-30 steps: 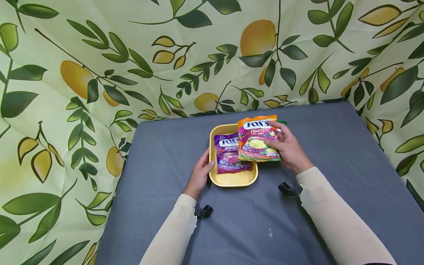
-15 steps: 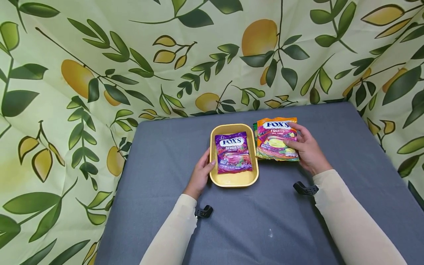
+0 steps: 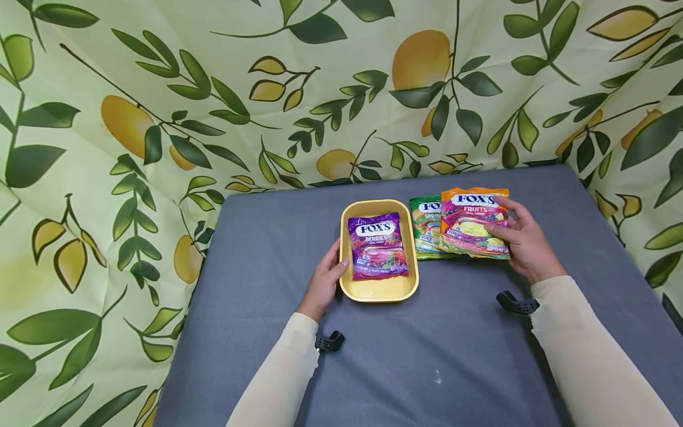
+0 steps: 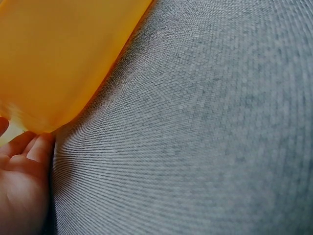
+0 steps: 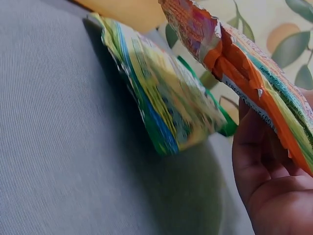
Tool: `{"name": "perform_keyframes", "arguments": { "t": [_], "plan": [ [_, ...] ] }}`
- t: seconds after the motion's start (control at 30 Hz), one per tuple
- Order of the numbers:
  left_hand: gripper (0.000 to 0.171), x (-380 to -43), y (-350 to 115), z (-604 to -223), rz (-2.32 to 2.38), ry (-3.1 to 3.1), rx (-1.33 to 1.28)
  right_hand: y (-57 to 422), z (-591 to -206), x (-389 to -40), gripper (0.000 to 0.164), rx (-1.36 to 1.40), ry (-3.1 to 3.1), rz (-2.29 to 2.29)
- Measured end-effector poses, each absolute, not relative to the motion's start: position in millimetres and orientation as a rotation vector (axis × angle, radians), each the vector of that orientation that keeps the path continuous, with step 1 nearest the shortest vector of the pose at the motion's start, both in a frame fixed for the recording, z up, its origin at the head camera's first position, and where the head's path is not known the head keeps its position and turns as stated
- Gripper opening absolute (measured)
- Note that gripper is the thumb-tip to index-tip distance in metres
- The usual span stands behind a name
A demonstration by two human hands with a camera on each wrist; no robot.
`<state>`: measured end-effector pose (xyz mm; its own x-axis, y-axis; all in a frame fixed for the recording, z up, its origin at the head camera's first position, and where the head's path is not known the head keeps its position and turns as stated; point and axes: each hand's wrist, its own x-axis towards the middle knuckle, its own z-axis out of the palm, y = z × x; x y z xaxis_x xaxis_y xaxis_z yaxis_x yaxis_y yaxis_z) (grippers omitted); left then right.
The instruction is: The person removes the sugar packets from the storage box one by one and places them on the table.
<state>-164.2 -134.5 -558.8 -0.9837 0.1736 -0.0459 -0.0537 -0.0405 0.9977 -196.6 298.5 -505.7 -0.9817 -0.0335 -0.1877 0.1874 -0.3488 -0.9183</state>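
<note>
My left hand [image 3: 322,281] grips the left side of a yellow tray [image 3: 377,292], thumb over the rim. In the left wrist view, the fingers touch the outer wall of the tray [image 4: 63,54]. Inside lies a purple candy packet [image 3: 377,249] marked Berries. To the right, my right hand [image 3: 528,246] pinches the right edge of an orange Fruits candy packet [image 3: 472,228] between thumb and fingers. A green candy packet [image 3: 427,231] sits between it and the tray, partly covered by the orange one. The right wrist view shows the orange packet [image 5: 254,78] raised above the green one [image 5: 161,88].
A grey cloth covers the table [image 3: 256,279]. Behind it hangs a curtain [image 3: 320,89] printed with leaves and fruit, running along the back and sides. Black wrist straps [image 3: 517,303] show on both sleeves.
My right hand has carried the orange packet rightward from over the tray. The green packet, earlier mostly hidden behind it, now shows beside the tray. The left hand and tray stay put.
</note>
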Motion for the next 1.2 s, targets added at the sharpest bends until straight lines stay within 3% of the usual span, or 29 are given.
{"name": "perform_keyframes", "arguments": {
  "t": [1.2],
  "plan": [
    [0.064, -163.9, -135.1, -557.4, 2.188, 1.986, 0.135, 379.3, -520.1, -207.6, 0.076, 0.247, 1.773, -2.231]
  ]
}}
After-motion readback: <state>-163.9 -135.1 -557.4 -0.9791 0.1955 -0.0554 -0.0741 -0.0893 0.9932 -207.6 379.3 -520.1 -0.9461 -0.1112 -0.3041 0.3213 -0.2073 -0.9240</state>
